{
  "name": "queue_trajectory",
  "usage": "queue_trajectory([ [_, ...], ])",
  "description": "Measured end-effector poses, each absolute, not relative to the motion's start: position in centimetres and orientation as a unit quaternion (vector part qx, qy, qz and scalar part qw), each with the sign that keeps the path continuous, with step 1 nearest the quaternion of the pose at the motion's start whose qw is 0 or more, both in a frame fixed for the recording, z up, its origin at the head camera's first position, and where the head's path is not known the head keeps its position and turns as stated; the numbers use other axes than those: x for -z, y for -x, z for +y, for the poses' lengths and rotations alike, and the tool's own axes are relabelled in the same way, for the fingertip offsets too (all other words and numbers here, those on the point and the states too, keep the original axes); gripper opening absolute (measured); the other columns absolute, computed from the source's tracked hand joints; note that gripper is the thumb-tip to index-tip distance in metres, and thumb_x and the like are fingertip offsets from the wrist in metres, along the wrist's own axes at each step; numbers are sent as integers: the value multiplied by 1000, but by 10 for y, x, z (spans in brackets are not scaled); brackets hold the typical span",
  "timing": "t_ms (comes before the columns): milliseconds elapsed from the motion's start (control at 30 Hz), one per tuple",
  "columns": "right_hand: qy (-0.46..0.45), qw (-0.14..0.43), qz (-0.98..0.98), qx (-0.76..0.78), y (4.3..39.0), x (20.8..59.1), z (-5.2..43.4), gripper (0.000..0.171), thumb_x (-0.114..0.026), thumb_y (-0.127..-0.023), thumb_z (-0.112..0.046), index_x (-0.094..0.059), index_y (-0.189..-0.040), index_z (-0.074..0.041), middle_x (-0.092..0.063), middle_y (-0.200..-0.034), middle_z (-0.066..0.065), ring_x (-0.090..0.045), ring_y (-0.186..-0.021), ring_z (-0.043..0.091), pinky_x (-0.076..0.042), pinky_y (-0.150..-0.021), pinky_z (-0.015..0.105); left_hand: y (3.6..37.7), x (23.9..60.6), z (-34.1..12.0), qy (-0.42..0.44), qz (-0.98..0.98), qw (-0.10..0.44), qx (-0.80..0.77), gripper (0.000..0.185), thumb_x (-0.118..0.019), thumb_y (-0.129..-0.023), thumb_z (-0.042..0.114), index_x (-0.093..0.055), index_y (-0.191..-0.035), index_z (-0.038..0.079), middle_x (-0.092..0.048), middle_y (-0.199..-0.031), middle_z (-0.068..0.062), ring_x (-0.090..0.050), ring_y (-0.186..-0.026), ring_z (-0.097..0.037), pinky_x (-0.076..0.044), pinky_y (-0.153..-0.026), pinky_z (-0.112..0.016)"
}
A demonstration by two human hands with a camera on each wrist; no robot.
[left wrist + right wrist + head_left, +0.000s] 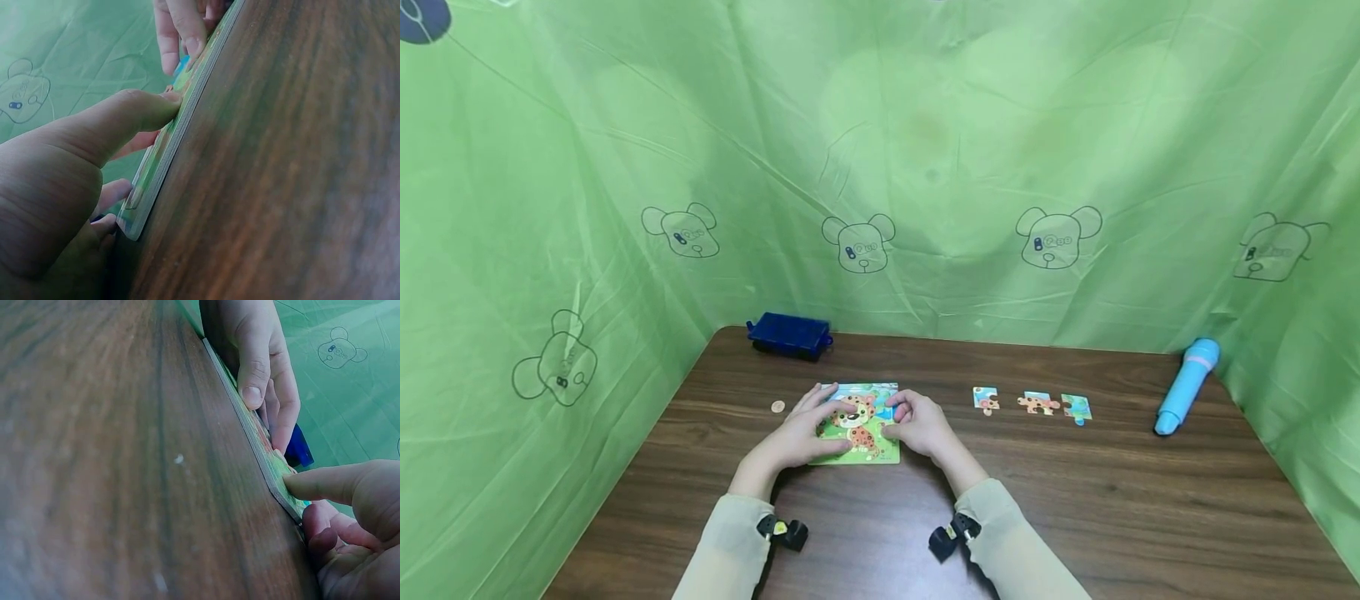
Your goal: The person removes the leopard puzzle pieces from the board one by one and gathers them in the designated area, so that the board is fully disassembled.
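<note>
A jigsaw puzzle (880,454) with a spotted cartoon animal on green lies flat on the table, between both hands. My left hand (801,433) spreads over its left side, thumb and index finger resting on the picture. The left wrist view shows that thumb (147,109) pressing on the puzzle's face, with other fingers near its corner. My right hand (921,425) holds the puzzle's right side with bent fingers. In the right wrist view, the right thumb (325,482) lies on the surface and curled fingers (320,534) sit at the edge.
Three loose puzzle pieces (1039,404) lie to the right. A blue toy microphone (1186,387) is at the far right. Behind the left hand stands a dark blue box (790,333). A small round disc (778,407) lies left of the puzzle. Green curtain (925,167) surrounds the table.
</note>
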State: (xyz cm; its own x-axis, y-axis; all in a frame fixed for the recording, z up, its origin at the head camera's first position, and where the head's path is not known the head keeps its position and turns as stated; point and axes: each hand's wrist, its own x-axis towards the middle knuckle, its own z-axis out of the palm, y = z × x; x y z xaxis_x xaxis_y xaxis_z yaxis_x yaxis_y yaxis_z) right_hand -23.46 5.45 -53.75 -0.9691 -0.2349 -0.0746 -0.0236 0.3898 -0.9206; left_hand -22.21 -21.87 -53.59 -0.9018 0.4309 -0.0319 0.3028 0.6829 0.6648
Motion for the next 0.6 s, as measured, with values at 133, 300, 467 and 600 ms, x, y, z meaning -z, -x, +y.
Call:
queue_trajectory([
  [133, 79, 92, 828, 547, 234, 538, 55, 42, -93, -80, -3, -73, -117, -4, -63, -96, 7, -57, -79, 16, -50, -72, 31, 222, 535, -218, -200, 912, 96, -346, 56, -85, -94, 47, -68, -146, 34, -25, -181, -11, -3, -168, -44, -14, -122, -83],
  [300, 89, 87, 828, 546, 233, 537, 56, 41, -92, -80, -1, -72, -115, -7, -65, -98, 8, -58, -81, 16, -51, -72, 31, 222, 535, -218, -201, 910, 98, -348, 56, -86, -94, 47, -68, -146, 33, -25, -181, -10, -3, -168, -44, -13, -122, -84],
  [467, 97, 83, 821, 557, 233, 536, 57, 38, -90, -83, 0, -71, -115, -8, -66, -98, 10, -59, -80, 16, -51, -73, 32, 223, 535, -218, -203, 909, 99, -350, 56, -86, -94, 46, -68, -146, 33, -25, -181, -10, -3, -168, -43, -12, -122, -83],
  [600, 104, 84, 814, 565, 233, 538, 58, 36, -87, -86, 1, -69, -115, -9, -66, -99, 11, -58, -80, 16, -51, -74, 32, 224, 537, -219, -201, 911, 99, -348, 56, -86, -94, 45, -68, -145, 33, -25, -181, -10, -3, -168, -43, -13, -122, -83],
])
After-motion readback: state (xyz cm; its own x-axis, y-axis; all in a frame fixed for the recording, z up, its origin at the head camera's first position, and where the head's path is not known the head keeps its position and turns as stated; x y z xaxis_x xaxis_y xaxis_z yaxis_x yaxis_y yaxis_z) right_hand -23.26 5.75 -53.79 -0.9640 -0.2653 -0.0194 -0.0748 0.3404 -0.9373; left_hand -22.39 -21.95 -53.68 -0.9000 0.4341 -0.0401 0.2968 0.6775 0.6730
